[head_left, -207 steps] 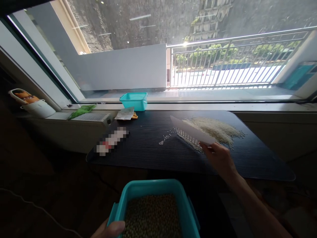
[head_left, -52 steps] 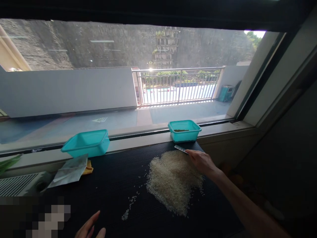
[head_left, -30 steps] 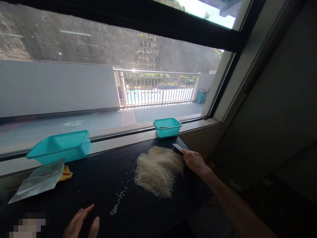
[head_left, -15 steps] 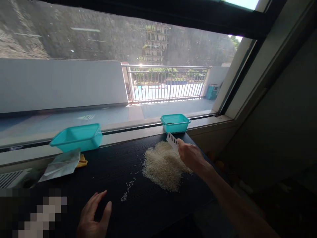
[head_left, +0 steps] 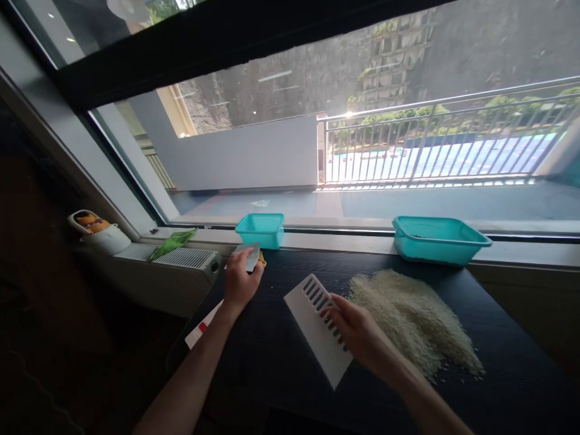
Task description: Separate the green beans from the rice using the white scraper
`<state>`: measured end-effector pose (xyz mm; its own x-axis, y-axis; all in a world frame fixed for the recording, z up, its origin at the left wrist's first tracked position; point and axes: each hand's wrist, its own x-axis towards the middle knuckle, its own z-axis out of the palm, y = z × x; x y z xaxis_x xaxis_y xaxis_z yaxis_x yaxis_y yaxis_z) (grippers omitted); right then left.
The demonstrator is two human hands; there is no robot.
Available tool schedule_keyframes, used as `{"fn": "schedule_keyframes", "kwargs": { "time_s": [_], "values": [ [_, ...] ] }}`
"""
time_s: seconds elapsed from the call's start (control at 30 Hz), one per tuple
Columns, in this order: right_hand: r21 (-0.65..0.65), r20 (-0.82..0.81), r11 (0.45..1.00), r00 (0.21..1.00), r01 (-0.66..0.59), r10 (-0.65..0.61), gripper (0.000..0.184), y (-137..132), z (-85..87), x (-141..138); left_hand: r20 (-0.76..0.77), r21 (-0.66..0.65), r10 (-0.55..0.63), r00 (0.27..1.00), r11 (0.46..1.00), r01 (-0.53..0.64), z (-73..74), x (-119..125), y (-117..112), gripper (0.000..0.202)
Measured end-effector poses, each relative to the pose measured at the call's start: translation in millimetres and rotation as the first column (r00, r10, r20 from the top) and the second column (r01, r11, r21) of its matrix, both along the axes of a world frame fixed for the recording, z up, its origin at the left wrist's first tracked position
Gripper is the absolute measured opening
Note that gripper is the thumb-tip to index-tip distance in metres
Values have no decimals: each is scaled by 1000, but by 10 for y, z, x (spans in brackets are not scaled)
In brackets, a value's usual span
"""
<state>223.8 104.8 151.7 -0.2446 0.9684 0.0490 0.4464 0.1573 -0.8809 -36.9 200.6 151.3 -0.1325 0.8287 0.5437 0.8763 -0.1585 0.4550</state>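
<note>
My right hand [head_left: 356, 326] is closed around the slotted edge of a flat white plastic scraper [head_left: 312, 329], held tilted above the dark table. Just to the right of it a wide heap of white rice [head_left: 408, 314] is spread on the tabletop. My left hand [head_left: 242, 281] reaches to the table's far left edge, its fingers curled over a thin pale sheet [head_left: 252, 257]. Part of a yellow cloth [head_left: 262, 260] shows under that sheet. The teal tub [head_left: 260, 232] stands right behind my left hand, on the sill side.
A second teal tub [head_left: 439, 241] stands behind the rice, with a little dark stuff inside. Left of the table are a white radiator [head_left: 181, 260] with a green bag [head_left: 174, 243] on it and a white container [head_left: 106, 235]. A white-and-red item [head_left: 202, 326] lies under my left forearm.
The view has swung left. My left hand has moved from the near table to the pale sheet and taken hold of it. My right hand has drawn the scraper away from the rice, leftward.
</note>
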Motion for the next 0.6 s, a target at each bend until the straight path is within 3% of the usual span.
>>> {"fn": "schedule_keyframes", "kwargs": {
  "time_s": [0.1, 0.2, 0.33, 0.43, 0.6],
  "values": [
    [-18, -1, 994, 994, -110, 110, 27, 8, -53, -316, -100, -104, 99, 990, 989, -110, 211, -171, 447, 51],
    [-24, 31, 996, 996, -83, 84, 27, 82, -101, -358, -207, -227, 142, 968, 956, -189, 312, -254, 798, 59],
    [1, 94, 996, 992, 86, -86, 29, 280, -216, -39, -332, -336, 135, 934, 908, -251, 318, -238, 1121, 53],
    [63, 153, 975, 964, 212, -219, 27, 449, -284, 310, -403, -397, 63, 913, 886, -237, 258, -174, 1312, 43],
    [86, 148, 925, 913, 371, -380, 23, 529, -190, 793, -432, -520, -109, 895, 841, -149, 133, -46, 1577, 35]
  ]
}}
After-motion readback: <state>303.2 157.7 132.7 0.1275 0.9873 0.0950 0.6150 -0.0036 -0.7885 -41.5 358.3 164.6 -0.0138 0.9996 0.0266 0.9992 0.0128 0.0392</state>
